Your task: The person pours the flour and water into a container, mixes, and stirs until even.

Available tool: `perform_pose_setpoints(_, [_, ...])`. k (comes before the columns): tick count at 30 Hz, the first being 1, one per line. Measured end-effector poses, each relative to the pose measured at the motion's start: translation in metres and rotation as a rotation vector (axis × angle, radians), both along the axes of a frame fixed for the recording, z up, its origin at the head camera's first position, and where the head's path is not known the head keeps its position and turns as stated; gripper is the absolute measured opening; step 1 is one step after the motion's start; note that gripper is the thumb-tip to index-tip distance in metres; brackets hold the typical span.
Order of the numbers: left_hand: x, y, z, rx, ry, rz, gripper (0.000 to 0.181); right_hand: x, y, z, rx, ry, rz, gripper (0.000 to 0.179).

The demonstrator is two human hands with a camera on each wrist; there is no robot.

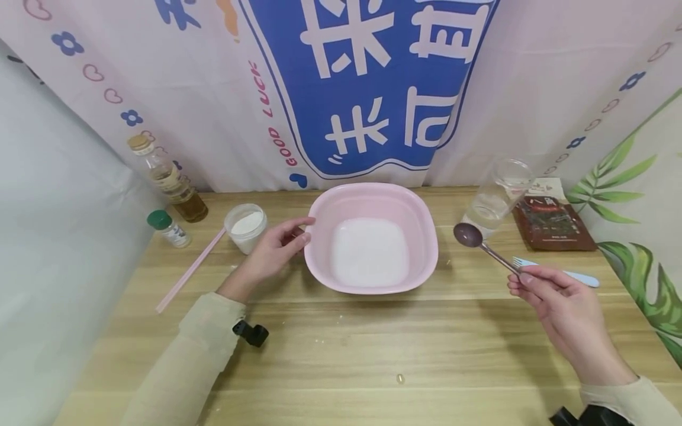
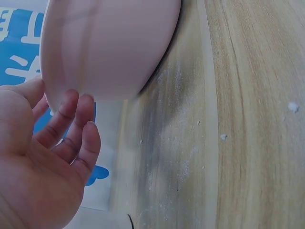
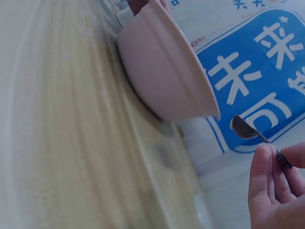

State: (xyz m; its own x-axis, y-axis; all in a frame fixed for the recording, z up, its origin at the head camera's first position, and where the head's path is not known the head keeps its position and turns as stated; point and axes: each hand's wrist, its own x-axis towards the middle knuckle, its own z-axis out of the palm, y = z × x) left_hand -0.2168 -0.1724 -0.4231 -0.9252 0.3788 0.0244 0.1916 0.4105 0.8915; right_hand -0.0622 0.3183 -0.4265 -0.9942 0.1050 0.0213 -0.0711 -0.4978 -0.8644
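Observation:
A pink plastic basin (image 1: pixel 373 204) stands at the back middle of the table, its bottom covered with a smooth white layer (image 1: pixel 371 253). My left hand (image 1: pixel 274 251) holds the basin's left rim between thumb and fingers. The left wrist view shows the fingertips against the outside of the basin (image 2: pixel 109 47), just under its lip. To the right of the basin, my right hand (image 1: pixel 565 307) pinches the handle end of a dark brown spoon (image 1: pixel 469 235). The spoon's bowl is raised above the table, in front of a clear glass (image 1: pixel 492 195) in the head view.
On the left are a white-filled jar (image 1: pixel 246 228), a corked bottle (image 1: pixel 178 189), a green-capped shaker (image 1: pixel 169 229) and pink chopsticks (image 1: pixel 190 271). A brown packet (image 1: pixel 554 222) and a light-blue fork (image 1: pixel 583 278) lie right. White specks and a small yellowish drop (image 1: pixel 400 378) dot the tabletop.

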Motion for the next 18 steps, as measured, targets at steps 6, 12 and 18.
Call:
perform_pose_setpoints(6, [0.000, -0.001, -0.001, -0.011, 0.005, 0.004, 0.041, 0.016, 0.008, -0.025, 0.069, -0.048, 0.031, 0.033])
perform_pose_setpoints(12, [0.000, 0.000, -0.003, -0.011, 0.020, 0.004, 0.041, 0.023, 0.012, -0.045, 0.163, -0.146, 0.050, 0.032])
perform_pose_setpoints(18, [0.000, 0.000, -0.001, -0.014, 0.022, 0.001, 0.041, 0.024, 0.013, -0.051, 0.339, -0.258, 0.071, 0.027])
